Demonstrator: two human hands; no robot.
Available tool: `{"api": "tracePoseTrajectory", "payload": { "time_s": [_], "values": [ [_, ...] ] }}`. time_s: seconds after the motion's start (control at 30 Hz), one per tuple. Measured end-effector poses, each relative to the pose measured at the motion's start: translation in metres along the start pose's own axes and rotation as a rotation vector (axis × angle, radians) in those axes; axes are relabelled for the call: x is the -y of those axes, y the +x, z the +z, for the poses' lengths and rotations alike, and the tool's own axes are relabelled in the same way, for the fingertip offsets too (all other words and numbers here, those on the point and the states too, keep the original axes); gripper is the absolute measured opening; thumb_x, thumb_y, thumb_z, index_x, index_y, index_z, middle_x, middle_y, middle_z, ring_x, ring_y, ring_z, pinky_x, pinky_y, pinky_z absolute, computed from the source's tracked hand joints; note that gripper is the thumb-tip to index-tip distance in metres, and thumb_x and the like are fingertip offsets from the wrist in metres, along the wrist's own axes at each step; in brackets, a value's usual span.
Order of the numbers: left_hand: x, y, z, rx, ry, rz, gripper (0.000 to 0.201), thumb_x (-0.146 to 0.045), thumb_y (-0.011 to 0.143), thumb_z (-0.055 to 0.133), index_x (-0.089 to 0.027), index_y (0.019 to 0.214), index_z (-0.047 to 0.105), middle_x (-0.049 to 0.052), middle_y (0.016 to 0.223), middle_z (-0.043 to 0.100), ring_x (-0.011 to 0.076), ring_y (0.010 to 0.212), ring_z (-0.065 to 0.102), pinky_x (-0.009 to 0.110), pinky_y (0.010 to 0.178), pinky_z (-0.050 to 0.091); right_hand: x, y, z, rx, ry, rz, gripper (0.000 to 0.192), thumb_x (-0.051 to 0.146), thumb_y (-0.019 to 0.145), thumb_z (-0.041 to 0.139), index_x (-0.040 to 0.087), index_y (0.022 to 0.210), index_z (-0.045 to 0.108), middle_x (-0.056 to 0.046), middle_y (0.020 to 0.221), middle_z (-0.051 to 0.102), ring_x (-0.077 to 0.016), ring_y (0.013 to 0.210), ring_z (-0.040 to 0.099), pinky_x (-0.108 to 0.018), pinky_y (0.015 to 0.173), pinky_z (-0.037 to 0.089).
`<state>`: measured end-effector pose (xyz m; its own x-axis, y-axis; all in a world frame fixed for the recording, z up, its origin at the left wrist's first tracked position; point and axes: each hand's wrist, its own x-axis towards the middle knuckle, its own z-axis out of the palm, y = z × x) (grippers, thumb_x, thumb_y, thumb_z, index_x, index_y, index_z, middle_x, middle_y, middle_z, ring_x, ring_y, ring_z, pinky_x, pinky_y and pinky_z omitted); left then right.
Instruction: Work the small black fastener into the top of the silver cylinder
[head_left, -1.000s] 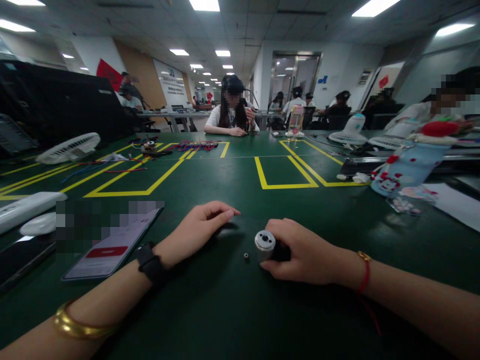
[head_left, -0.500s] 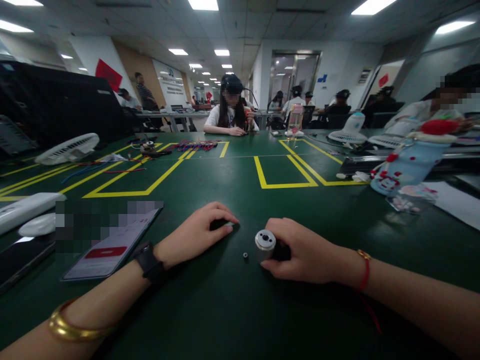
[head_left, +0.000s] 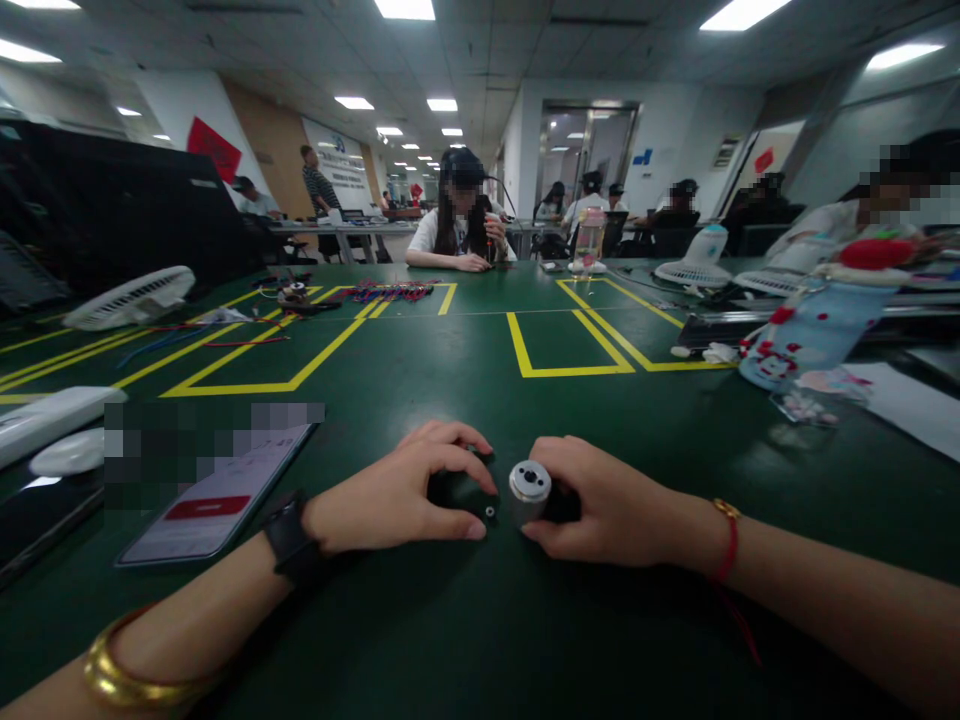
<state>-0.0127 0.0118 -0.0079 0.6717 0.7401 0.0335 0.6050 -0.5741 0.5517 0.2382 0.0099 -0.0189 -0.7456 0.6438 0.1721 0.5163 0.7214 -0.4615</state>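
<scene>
My right hand (head_left: 622, 505) grips a small silver cylindrical motor (head_left: 530, 488) that lies on the green table (head_left: 465, 380), its round end face pointing up and left. My left hand (head_left: 397, 497) arches beside it, thumb and fingers closed around a small black part (head_left: 457, 490) that is mostly hidden in shadow. A tiny ring-shaped piece (head_left: 490, 511) lies on the table between my left thumb tip and the motor. The two hands are a few centimetres apart.
A phone (head_left: 217, 495) lies left of my left wrist, with white devices (head_left: 45, 415) beyond it. A white fan (head_left: 127, 298) and coloured wires lie at the far left. A decorated bottle (head_left: 814, 330) and paper (head_left: 900, 400) are at the right. A person (head_left: 457, 225) sits across the table.
My left hand has slid nearer and to the right with the black part, from beyond the motor to right beside it and the tiny ring. My right hand and the motor stayed put.
</scene>
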Motion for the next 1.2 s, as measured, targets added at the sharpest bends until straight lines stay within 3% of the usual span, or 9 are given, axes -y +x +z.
{"api": "tracePoseTrajectory", "payload": {
  "time_s": [0.23, 0.43, 0.63, 0.83, 1.2],
  "values": [
    [-0.003, 0.002, 0.007, -0.047, -0.061, 0.028, 0.011, -0.033, 0.082, 0.07, -0.029, 0.092, 0.072, 0.001, 0.119, 0.057, 0.0223, 0.115, 0.05, 0.042, 0.103, 0.036, -0.001, -0.001, 0.001, -0.012, 0.005, -0.001, 0.022, 0.03, 0.074, 0.068, 0.018, 0.085, 0.053, -0.001, 0.082, 0.056, -0.0151, 0.072, 0.048, -0.029, 0.064, 0.036],
    [-0.005, 0.005, 0.004, -0.13, -0.245, 0.003, 0.011, -0.032, 0.086, 0.066, -0.026, 0.092, 0.072, 0.002, 0.115, 0.061, 0.0204, 0.107, 0.057, 0.036, 0.097, 0.043, -0.001, -0.001, 0.0, -0.024, -0.01, -0.012, 0.023, 0.031, 0.074, 0.069, 0.018, 0.084, 0.053, -0.001, 0.081, 0.056, -0.015, 0.07, 0.047, -0.029, 0.063, 0.035],
    [-0.02, 0.007, 0.003, -0.292, -0.338, -0.016, 0.014, -0.031, 0.089, 0.062, -0.025, 0.095, 0.072, 0.002, 0.109, 0.065, 0.0204, 0.103, 0.06, 0.035, 0.094, 0.046, 0.0, -0.001, -0.001, -0.044, -0.027, -0.013, 0.024, 0.031, 0.073, 0.07, 0.018, 0.084, 0.052, 0.0, 0.08, 0.056, -0.0145, 0.069, 0.046, -0.028, 0.062, 0.034],
    [-0.04, 0.01, 0.012, -0.435, -0.291, 0.026, 0.014, -0.027, 0.089, 0.061, -0.026, 0.099, 0.071, 0.002, 0.105, 0.064, 0.0191, 0.098, 0.06, 0.033, 0.089, 0.048, 0.0, -0.001, 0.002, -0.033, -0.007, -0.047, 0.023, 0.029, 0.075, 0.067, 0.018, 0.091, 0.055, -0.002, 0.086, 0.059, -0.0165, 0.075, 0.05, -0.03, 0.068, 0.036],
    [-0.046, 0.009, 0.011, -0.346, -0.23, 0.045, 0.016, -0.028, 0.09, 0.059, -0.028, 0.099, 0.072, 0.002, 0.108, 0.064, 0.0203, 0.101, 0.059, 0.034, 0.091, 0.048, -0.003, -0.001, 0.003, -0.048, -0.051, -0.048, 0.023, 0.032, 0.075, 0.068, 0.018, 0.085, 0.053, -0.002, 0.082, 0.057, -0.0156, 0.072, 0.048, -0.029, 0.065, 0.035]
  ]
}}
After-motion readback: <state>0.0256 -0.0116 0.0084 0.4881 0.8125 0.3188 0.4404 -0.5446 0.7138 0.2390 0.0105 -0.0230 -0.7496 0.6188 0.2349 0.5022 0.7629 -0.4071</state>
